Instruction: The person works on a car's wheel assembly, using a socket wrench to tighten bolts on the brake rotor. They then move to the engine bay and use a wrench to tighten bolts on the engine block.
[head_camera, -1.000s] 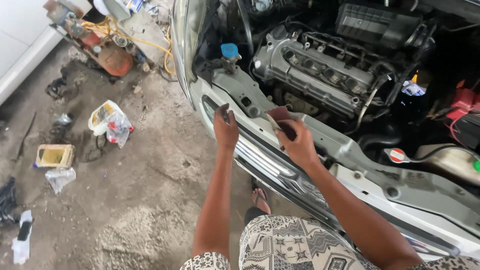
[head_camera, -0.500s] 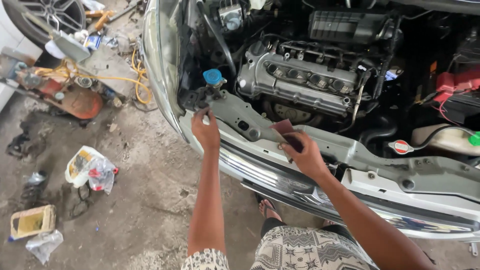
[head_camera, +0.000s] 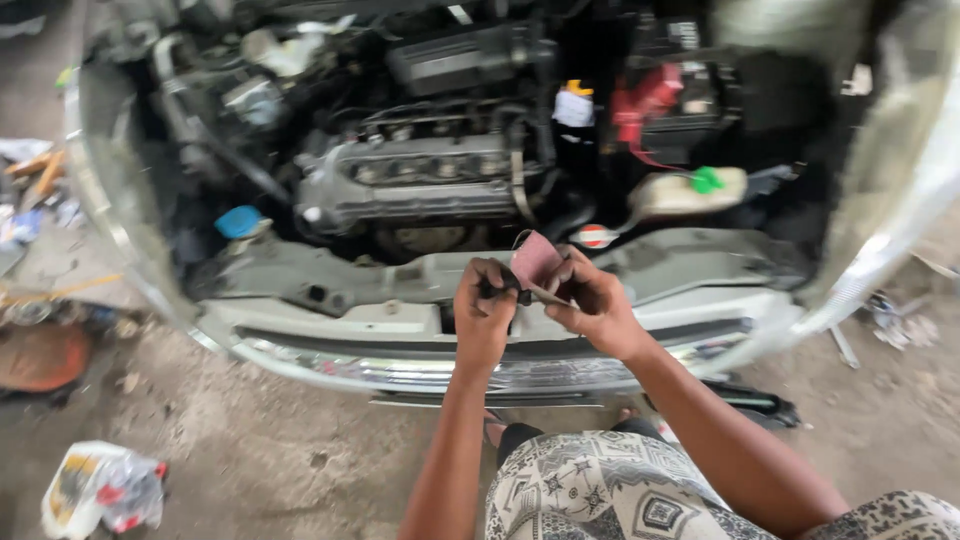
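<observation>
Two hands meet over the front of an open car: the left hand (head_camera: 487, 305) pinches a small dark thing, too small to tell what, and the right hand (head_camera: 590, 300) grips a reddish piece of sandpaper (head_camera: 534, 260) that sticks up between them. Both hands are closed and touching, just above the grey front bar (head_camera: 340, 285), with the engine (head_camera: 420, 185) behind them.

Floor: stained, dusty concrete (head_camera: 250, 450).
At 7 o'clock: crumpled plastic bag (head_camera: 100, 490).
At 9 o'clock: rusty orange disc (head_camera: 40, 355), scattered tools (head_camera: 35, 175).
At 3 o'clock: scraps (head_camera: 890, 320).
</observation>
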